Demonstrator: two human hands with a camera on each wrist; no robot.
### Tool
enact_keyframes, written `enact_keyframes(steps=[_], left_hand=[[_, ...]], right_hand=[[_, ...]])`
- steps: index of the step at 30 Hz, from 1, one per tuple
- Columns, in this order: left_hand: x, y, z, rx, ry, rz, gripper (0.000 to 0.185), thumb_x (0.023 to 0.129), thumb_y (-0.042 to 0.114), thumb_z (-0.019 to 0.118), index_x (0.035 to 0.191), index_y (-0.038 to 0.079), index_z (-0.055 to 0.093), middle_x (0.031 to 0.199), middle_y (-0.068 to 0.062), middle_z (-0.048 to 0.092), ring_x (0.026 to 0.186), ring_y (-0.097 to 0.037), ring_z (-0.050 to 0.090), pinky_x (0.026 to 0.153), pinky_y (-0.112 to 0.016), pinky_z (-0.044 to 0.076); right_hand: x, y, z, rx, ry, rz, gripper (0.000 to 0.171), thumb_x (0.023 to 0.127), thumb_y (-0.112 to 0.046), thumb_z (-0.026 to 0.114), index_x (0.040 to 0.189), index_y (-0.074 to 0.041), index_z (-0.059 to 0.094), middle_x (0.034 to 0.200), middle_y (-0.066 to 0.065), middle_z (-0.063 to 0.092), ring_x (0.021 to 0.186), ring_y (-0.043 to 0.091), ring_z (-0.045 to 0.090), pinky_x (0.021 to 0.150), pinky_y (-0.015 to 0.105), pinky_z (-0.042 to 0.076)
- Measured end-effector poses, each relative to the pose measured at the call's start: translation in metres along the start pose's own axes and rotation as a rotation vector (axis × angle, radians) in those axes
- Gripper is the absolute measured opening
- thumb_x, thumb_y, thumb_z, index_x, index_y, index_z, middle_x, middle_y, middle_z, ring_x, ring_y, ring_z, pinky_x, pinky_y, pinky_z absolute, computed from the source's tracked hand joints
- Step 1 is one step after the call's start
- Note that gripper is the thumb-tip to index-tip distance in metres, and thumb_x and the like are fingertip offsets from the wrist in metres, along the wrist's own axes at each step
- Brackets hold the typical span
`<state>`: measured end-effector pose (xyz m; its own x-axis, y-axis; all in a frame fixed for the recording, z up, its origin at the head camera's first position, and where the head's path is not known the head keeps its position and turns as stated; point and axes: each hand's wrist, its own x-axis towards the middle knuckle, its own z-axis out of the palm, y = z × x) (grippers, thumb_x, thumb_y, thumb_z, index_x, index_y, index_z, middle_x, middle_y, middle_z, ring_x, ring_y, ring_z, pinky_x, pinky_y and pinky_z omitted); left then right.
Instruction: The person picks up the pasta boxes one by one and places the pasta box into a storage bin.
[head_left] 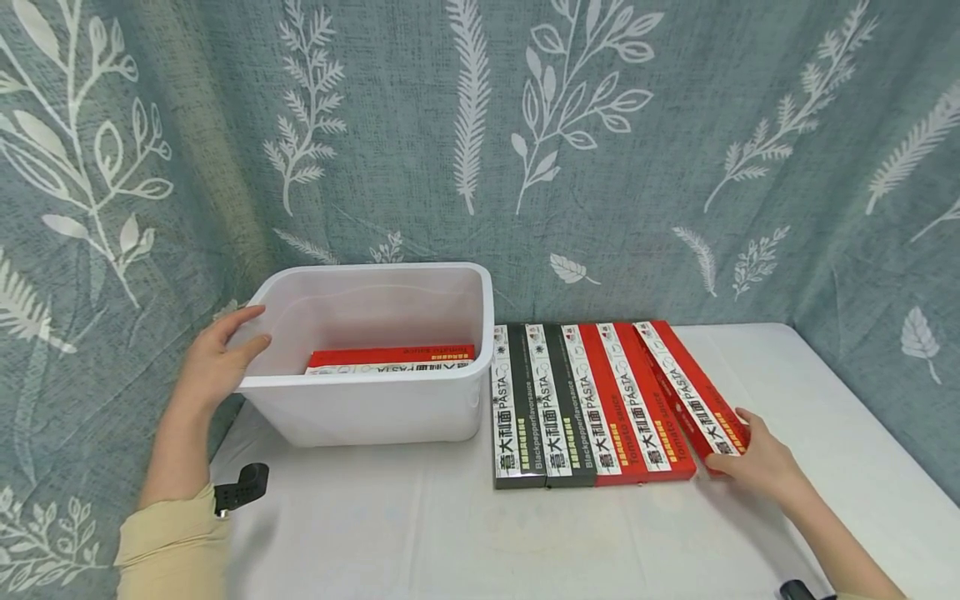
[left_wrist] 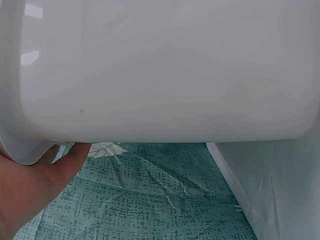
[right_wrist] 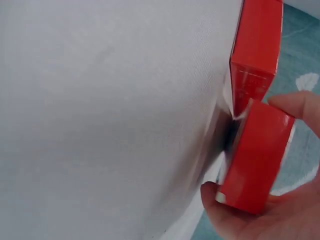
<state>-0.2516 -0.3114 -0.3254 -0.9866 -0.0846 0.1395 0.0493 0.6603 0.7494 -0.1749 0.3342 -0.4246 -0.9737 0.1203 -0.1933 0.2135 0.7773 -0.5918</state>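
Observation:
A white plastic bin (head_left: 367,408) stands on the left, with a red tomato sauce pasta box (head_left: 390,357) visible inside it. My left hand (head_left: 218,354) grips the bin's left rim; the left wrist view shows that hand (left_wrist: 42,182) at the edge of the bin wall (left_wrist: 165,75). My right hand (head_left: 761,460) pinches the near end of another red pasta box (head_left: 693,387). This box slants away from the row beside it, its near end raised off the cloth. Up close, the thumb and fingers of my right hand (right_wrist: 280,215) straddle its red end face (right_wrist: 257,157).
Two black pepper pasta boxes (head_left: 534,392) and two red tomato sauce boxes (head_left: 611,392) lie side by side, right of the bin. White cloth (head_left: 570,542) covers the table. A blue-green leaf-patterned curtain (head_left: 420,167) hangs close behind and along both sides.

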Motion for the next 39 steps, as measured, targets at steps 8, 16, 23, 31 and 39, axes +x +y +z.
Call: enact_keyframes(steps=[8,16,23,31,39], left_hand=[[0.0,-0.001,-0.001,0.01,-0.006,0.0,0.057,0.103,0.027,0.047,0.152,0.003,0.029,0.156,-0.031,0.015,0.141,-0.053,0.012,0.1,-0.075,0.022],[0.0,-0.001,-0.001,0.01,-0.002,-0.003,0.057,0.103,0.027,0.046,0.152,0.002,0.029,0.156,-0.031,0.014,0.141,-0.053,0.011,0.101,-0.074,0.021],[0.0,-0.001,-0.001,0.013,0.002,-0.008,0.057,0.103,0.027,0.046,0.152,0.003,0.03,0.157,-0.03,0.012,0.142,-0.052,0.009,0.102,-0.074,0.019],[-0.001,0.0,0.0,-0.001,0.009,0.004,0.056,0.102,0.025,0.048,0.151,0.003,0.032,0.157,-0.029,0.015,0.143,-0.05,0.01,0.103,-0.073,0.019],[-0.001,-0.001,0.0,-0.004,0.011,0.011,0.056,0.102,0.024,0.048,0.151,0.002,0.032,0.155,-0.03,0.018,0.141,-0.052,0.013,0.102,-0.073,0.022]], right_hand=[[-0.011,-0.002,-0.007,0.181,0.082,0.101,0.098,0.088,-0.031,0.067,0.152,0.006,0.002,0.145,0.037,0.024,0.124,0.048,0.036,0.089,0.057,0.041],[-0.02,-0.01,-0.005,0.365,0.282,0.1,0.088,0.093,-0.033,0.064,0.154,-0.001,0.01,0.147,0.031,0.028,0.125,0.042,0.036,0.076,0.025,0.046],[-0.017,-0.02,-0.004,0.596,0.388,0.135,0.076,0.094,-0.027,0.064,0.155,-0.013,0.02,0.151,0.014,0.025,0.125,0.024,0.031,0.067,0.005,0.042],[-0.018,-0.026,-0.003,0.867,0.5,0.138,0.062,0.091,-0.024,0.069,0.142,-0.026,0.035,0.146,0.004,0.029,0.129,0.017,0.028,0.065,0.007,0.047],[-0.024,-0.043,-0.008,1.173,0.568,-0.002,0.054,0.092,-0.011,0.068,0.136,-0.023,0.04,0.14,-0.004,0.033,0.128,0.014,0.029,0.072,0.013,0.052]])
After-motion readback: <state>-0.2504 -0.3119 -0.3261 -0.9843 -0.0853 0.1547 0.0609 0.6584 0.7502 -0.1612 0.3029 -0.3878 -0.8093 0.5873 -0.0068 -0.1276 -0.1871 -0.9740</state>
